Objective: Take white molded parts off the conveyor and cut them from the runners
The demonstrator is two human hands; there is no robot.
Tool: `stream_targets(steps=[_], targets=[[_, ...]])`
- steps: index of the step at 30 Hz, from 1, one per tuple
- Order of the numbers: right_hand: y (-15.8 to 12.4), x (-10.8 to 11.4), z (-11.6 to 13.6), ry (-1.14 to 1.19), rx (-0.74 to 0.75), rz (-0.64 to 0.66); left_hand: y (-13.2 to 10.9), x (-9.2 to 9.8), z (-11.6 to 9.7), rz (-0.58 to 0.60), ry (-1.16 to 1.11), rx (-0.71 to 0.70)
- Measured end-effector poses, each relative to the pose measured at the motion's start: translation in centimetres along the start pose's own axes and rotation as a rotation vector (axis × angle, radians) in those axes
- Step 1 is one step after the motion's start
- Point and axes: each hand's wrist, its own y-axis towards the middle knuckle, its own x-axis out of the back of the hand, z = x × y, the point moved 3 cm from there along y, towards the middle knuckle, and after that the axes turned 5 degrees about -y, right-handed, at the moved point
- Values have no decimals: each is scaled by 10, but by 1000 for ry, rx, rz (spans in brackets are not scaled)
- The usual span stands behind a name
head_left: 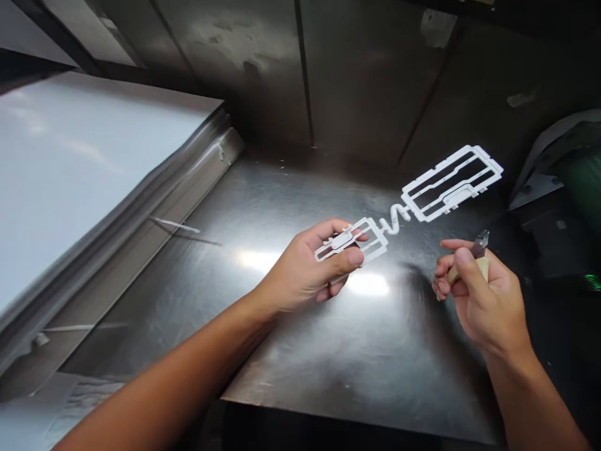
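**Left hand** (305, 266): closed up, thumb on top and fingers curled under, pinching the narrow end of the cut-out. Firm hold, piece sticks out to the right.

**Right hand** (483, 294): closed around the tan handle of a craft knife (481, 266), thumb pressing on it, fingers wrapped below, blade end pointing up.

**Cut-out**: thin flat white piece (436, 170), prob plastic or card, can't tell which. Ladder-like frame at each end w/ a zigzag link btwn them. Held up in the air above the worktop, bigger frame reaching out past the left hand toward the right side.

**Knife vs piece**: not touching. Blade sits just below and right of the big frame, small gap btwn.

**Worktop**: brushed metal sheet (282, 219) w/ bright glare patches, nothing on it under the hands.

**Left side**: thick stack of white sheets (94, 169) w/ a thin white offcut strip (176, 225) near its edge.

**Behind**: scuffed metal wall panels (375, 75). Dark curved cover (554, 156) off to the right, partly out of frame.

**Step rn**: looks like a hold-and-check stage, piece up, knife ready, no cutting at this instant.

**Next move needs**: blade and piece brought together for any trimming, w/ the left hand keeping the thin link steady.
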Motion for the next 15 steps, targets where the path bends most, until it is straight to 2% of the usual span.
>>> stream_targets(steps=[3, 7, 11, 15], targets=[[-9, -9, -1, -74, 33, 165, 1, 3, 1, -62, 19, -39], [-24, -23, -2, -144, 62, 344, 2, 3, 9, -38, -39, -18], [-33, -28, -3, -293, 144, 409, 1, 2, 13, 7, 8, 22], [-36, -30, 1, -410, 186, 414, -1, 1, 15, 57, 73, -10]])
